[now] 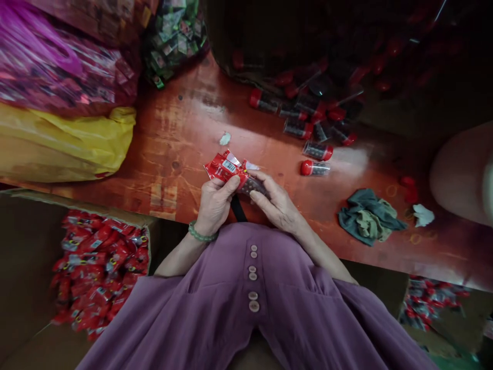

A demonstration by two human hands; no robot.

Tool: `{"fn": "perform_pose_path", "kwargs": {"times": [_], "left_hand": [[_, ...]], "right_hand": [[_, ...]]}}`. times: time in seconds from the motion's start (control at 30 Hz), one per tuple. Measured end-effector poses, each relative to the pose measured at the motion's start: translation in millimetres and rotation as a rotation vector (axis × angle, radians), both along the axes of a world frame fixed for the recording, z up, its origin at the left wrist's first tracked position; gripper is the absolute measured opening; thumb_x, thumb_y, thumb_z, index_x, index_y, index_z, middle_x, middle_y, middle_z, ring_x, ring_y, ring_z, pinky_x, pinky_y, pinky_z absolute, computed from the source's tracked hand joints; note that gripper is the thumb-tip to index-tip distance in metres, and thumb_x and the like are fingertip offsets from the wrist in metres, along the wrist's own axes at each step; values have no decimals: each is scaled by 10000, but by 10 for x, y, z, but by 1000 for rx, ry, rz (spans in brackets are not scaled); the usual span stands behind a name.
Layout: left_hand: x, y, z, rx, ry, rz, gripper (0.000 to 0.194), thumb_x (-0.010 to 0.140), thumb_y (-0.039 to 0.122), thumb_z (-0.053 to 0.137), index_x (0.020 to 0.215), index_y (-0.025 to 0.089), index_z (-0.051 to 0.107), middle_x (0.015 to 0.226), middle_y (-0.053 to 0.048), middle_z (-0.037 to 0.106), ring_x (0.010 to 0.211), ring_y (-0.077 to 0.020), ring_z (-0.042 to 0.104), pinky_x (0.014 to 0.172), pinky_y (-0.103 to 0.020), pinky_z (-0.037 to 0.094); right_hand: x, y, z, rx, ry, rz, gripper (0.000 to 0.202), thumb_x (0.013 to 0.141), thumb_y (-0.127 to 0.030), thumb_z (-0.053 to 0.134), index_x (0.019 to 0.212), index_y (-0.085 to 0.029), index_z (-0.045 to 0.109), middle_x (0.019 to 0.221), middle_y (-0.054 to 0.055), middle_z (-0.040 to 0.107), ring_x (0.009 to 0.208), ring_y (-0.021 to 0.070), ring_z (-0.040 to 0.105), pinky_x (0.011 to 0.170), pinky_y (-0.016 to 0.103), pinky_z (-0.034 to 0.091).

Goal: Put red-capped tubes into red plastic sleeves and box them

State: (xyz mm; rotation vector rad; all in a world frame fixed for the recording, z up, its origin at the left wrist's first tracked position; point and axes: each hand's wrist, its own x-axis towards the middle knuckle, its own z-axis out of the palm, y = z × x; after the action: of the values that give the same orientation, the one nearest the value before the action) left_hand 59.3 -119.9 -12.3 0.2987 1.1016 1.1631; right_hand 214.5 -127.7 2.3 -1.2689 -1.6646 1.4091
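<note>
Worn red tabletop [185,139], bulging bags [69,144], left fingers [231,185] pinching red packet [220,167], right fingers [263,202] closed round dark jar [252,185]

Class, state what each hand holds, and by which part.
The left hand holds the red packet by its near edge; the right hand holds the dark container by its sides.

shiny red packet [220,167], barcode facing up, touching a tilted dark cylinder [256,186].

A yellow bag [73,146] lay on the left of the red table [185,149], just below a pink bag [92,85]; green packets [175,43] sat beyond; a crumpled cloth [350,210] rested rightward, near a white scrap [422,215] and a pale rounded container [460,177].
</note>
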Motion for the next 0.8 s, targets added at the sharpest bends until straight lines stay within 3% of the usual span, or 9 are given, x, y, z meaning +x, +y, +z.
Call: {"fn": "perform_pose_path", "kwargs": {"times": [0.3, 0.47, 0.63, 0.73, 0.8], "left_hand": [[10, 25, -9, 43, 66, -17, 360, 555, 483, 930, 718, 201, 778, 732, 2, 766, 671, -102, 678, 785, -254, 549], [43, 66, 5, 67, 101, 5, 339, 578, 465, 919, 729, 196, 778, 780, -6, 771, 718, -118, 680, 812, -277, 549], [37, 69, 25, 87, 60, -49, 312, 604, 461, 911, 711, 199, 779, 733, 0, 759, 676, -104, 666, 781, -260, 546], [29, 83, 27, 116, 38, -100, 283, 643, 439, 898, 751, 202, 788, 767, -7, 769, 703, -101, 674, 789, -243, 543], [34, 91, 17, 129, 21, -109, 292, 649, 439, 895, 777, 202, 785, 813, -17, 776, 741, -120, 689, 805, -261, 550]], "right_hand": [[-1, -69, -165, 398, -122, 5, 438, 1002, -251, 514, 1438, -224, 478, 1322, 120, 663, 1186, 224, 662, 1042, 427, 567], [-14, -26, -132, 175, 3, -76, 476, 1006, -309, 505, 1472, -237, 438, 1402, 104, 618, 1263, 243, 628, 1082, 450, 542], [11, -16, -128, 139, 17, -1, 509, 995, -375, 520, 1479, -246, 429, 1471, 104, 554, 1343, 255, 558, 1131, 460, 491], [6, -19, -170, -37, 201, -20, 515, 1022, -438, 449, 1503, -270, 368, 1233, 77, 671, 1042, 201, 693, 916, 393, 611], [-6, -16, -194, -127, 274, -28, 528, 1025, -467, 432, 1510, -281, 338, 1121, 59, 682, 889, 174, 693, 788, 349, 625]]}}
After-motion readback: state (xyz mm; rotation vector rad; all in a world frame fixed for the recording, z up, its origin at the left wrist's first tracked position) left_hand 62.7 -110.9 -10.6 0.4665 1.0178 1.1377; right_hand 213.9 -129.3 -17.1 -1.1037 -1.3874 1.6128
